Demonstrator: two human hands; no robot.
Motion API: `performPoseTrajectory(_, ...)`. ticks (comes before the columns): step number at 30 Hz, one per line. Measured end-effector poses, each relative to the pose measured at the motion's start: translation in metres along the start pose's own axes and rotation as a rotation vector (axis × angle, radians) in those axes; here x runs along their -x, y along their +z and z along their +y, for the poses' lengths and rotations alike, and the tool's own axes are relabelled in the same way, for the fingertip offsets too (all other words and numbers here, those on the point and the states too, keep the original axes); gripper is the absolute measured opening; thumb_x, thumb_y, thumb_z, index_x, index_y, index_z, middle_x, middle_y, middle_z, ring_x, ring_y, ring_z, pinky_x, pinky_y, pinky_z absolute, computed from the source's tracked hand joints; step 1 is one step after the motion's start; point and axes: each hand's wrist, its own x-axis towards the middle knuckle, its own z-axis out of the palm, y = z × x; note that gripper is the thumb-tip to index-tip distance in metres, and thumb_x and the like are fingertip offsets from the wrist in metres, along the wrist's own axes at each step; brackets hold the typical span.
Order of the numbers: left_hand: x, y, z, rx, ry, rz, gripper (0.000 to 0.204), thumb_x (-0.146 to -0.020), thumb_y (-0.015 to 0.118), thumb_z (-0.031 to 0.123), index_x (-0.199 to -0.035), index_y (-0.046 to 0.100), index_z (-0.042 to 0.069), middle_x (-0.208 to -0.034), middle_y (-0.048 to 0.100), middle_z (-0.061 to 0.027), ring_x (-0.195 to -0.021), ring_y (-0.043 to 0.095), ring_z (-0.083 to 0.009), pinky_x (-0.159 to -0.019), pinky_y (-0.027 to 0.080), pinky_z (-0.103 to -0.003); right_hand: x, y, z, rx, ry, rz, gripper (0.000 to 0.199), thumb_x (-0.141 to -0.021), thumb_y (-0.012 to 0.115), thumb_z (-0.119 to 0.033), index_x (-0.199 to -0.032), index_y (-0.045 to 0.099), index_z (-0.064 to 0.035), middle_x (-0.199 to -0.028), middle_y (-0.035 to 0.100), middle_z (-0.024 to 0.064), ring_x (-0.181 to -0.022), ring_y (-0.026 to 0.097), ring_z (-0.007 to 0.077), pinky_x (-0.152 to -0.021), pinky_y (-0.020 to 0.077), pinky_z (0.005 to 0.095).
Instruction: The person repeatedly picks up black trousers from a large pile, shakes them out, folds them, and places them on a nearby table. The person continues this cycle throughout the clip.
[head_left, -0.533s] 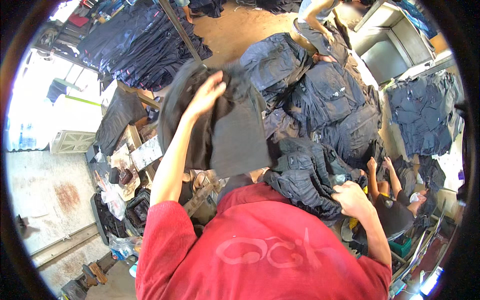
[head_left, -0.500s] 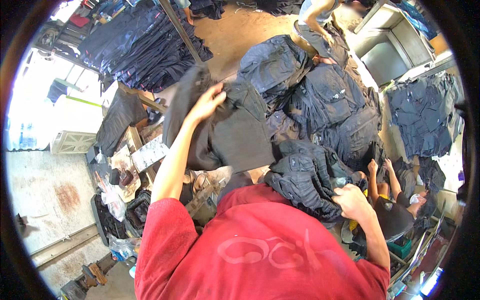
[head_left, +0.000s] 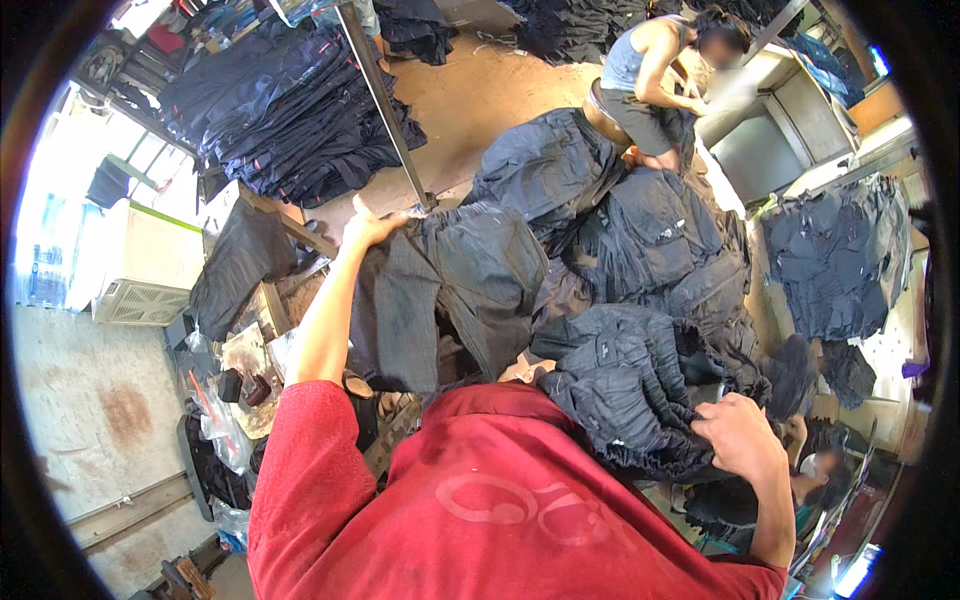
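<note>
My left hand (head_left: 374,228) is closed on the top edge of a pair of black trousers (head_left: 455,285), thumb pointing up. The trousers hang spread out in front of my red shirt, their legs falling towards me. To the right, my right hand (head_left: 742,435) has its fingers curled round the edge of a bunched black garment (head_left: 630,385) with gathered, elastic-looking folds. That garment sits close to my shirt; the right fingertips are partly hidden in its cloth.
Large dark cloth bundles (head_left: 650,225) lie ahead. A person (head_left: 640,70) bends over beyond them; another person (head_left: 735,500) is partly hidden at lower right. A metal post (head_left: 380,95) stands before a stack of dark garments (head_left: 300,110). More dark pieces (head_left: 835,255) lie at right.
My left hand has moved left, and the trousers, blurred before, now hang spread. My right hand and the bunched garment have shifted right and slightly lower. The far person shows more fully.
</note>
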Motion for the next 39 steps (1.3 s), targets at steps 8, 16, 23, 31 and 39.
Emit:
performPoseTrajectory(8,-0.104,0.057,-0.008,-0.333,0.003,-0.314,0.093,-0.094,0.052,0.072,-0.169,0.026,0.024,-0.173,0.028,-0.0157,-0.159,0.024,-0.0414,-0.129,0.017,-0.056,-0.066,-0.045,-0.025,0.091,-0.115,0.038,0.016,-0.077,0.071,-0.015,-0.092,0.075,-0.0148,-0.1,0.069,0.0028,-0.096,0.071,0.0208,-0.09,0.0505,0.0365)
performPoseTrajectory(16,-0.08,-0.036,0.023,0.841,0.151,-0.268,0.036,-0.081,0.092,0.023,-0.105,0.08,0.0,-0.082,0.075,-0.003,-0.071,0.068,-0.0124,-0.068,0.054,-0.03,-0.094,-0.119,-0.046,0.371,-0.343,0.111,0.009,-0.082,0.066,-0.024,-0.083,0.073,-0.0186,-0.099,0.066,-0.0016,-0.097,0.064,0.0162,-0.094,0.049,0.0326)
performPoseTrajectory(23,0.057,-0.084,0.135,0.807,0.912,0.166,0.021,-0.09,0.081,0.008,-0.111,0.079,0.006,-0.109,0.079,-0.0066,-0.102,0.071,-0.0162,-0.095,0.053,-0.031,-0.161,-0.17,-0.053,0.406,-0.498,0.293,0.014,-0.086,0.065,-0.026,-0.1,0.067,-0.0228,-0.101,0.063,-0.0009,-0.097,0.064,0.0185,-0.093,0.0526,0.0363)
performPoseTrajectory(31,0.215,-0.063,0.106,0.919,1.093,-0.148,0.05,-0.065,0.072,-0.012,-0.108,0.081,0.01,-0.102,0.078,-0.0073,-0.092,0.076,-0.0242,-0.082,0.061,-0.034,-0.249,-0.154,-0.044,0.194,-0.346,0.596,0.077,-0.093,0.059,-0.012,-0.165,0.033,-0.0186,-0.079,0.056,-0.0029,-0.078,0.064,0.0127,-0.083,0.0506,0.0303)
performPoseTrajectory(39,0.213,-0.06,0.096,0.701,1.289,-0.49,0.042,-0.077,0.084,0.009,-0.118,0.078,0.011,-0.113,0.077,-0.0091,-0.102,0.075,-0.0272,-0.082,0.061,-0.036,-0.274,-0.145,-0.042,0.056,-0.381,0.499,0.048,-0.087,0.063,-0.012,-0.134,0.068,-0.0167,-0.14,0.058,0.0071,-0.128,0.059,0.0248,-0.099,0.053,0.039)
